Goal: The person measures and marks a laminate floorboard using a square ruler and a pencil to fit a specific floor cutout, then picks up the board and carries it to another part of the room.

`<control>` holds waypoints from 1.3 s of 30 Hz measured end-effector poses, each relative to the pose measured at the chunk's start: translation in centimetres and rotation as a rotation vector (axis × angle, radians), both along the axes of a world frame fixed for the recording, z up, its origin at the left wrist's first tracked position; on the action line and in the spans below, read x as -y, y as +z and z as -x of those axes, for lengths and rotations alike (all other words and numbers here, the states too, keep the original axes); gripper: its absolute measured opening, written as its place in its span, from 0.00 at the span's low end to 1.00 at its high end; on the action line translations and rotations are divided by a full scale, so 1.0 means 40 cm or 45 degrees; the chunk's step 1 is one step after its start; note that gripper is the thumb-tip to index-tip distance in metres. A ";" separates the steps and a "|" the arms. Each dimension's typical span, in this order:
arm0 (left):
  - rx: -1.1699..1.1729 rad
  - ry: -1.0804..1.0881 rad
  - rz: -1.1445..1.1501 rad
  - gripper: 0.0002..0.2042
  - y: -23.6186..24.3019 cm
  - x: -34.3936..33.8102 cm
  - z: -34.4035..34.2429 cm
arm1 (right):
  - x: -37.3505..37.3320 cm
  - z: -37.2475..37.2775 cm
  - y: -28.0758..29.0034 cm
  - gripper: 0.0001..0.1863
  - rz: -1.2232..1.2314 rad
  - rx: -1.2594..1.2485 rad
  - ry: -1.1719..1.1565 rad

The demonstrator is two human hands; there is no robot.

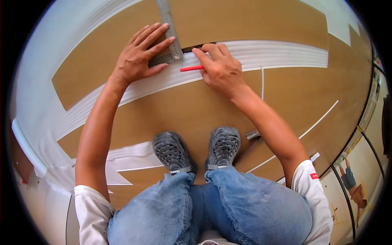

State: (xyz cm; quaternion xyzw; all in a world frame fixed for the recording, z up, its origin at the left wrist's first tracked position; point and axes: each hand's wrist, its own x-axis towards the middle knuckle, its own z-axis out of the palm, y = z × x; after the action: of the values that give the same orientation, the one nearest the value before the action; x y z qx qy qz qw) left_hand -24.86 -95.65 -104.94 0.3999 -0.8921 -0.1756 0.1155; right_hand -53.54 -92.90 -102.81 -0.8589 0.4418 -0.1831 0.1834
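Note:
My left hand [143,53] lies flat with its fingers spread over a brown plank [90,53]; its fingertips touch a metal try square [168,24]. The square's long blade runs away from me along the plank, and its short thick stock sits beside my thumb. Just to the right, my right hand [222,69] is closed around a slim red pencil [191,68], one end of which sticks out to the left. Near its fingertips, at the far plank's edge, a dark narrow thing [198,47] shows partly; I cannot make out what it is.
White ribbed foam sheet [286,53] shows between the brown planks [294,85]. My grey clogs [173,151] stand on a plank, with a small metal piece [252,134] to their right. A white roll [28,147] lies at the left. Another person [353,183] is at the far right.

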 end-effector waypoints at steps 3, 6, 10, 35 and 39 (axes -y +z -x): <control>-0.008 0.003 0.011 0.37 -0.010 0.002 -0.001 | -0.017 -0.027 -0.024 0.23 0.005 0.017 -0.018; -0.009 -0.004 0.026 0.37 -0.014 0.005 0.001 | -0.030 -0.055 -0.038 0.22 -0.081 -0.006 -0.081; 0.014 -0.007 0.025 0.36 -0.013 0.004 -0.003 | -0.027 -0.060 -0.044 0.23 -0.129 0.002 -0.084; 0.054 0.002 0.032 0.36 -0.008 0.011 -0.002 | -0.012 -0.070 -0.035 0.18 -0.365 0.035 -0.130; 0.047 0.008 0.028 0.36 -0.006 0.011 -0.005 | -0.004 -0.071 -0.025 0.18 -0.337 0.034 -0.091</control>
State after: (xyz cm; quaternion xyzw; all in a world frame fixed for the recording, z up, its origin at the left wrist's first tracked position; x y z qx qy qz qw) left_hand -24.65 -96.07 -105.16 0.4047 -0.8947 -0.1579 0.1039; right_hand -50.70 -92.74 -103.81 -0.8084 0.4898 -0.1412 0.2943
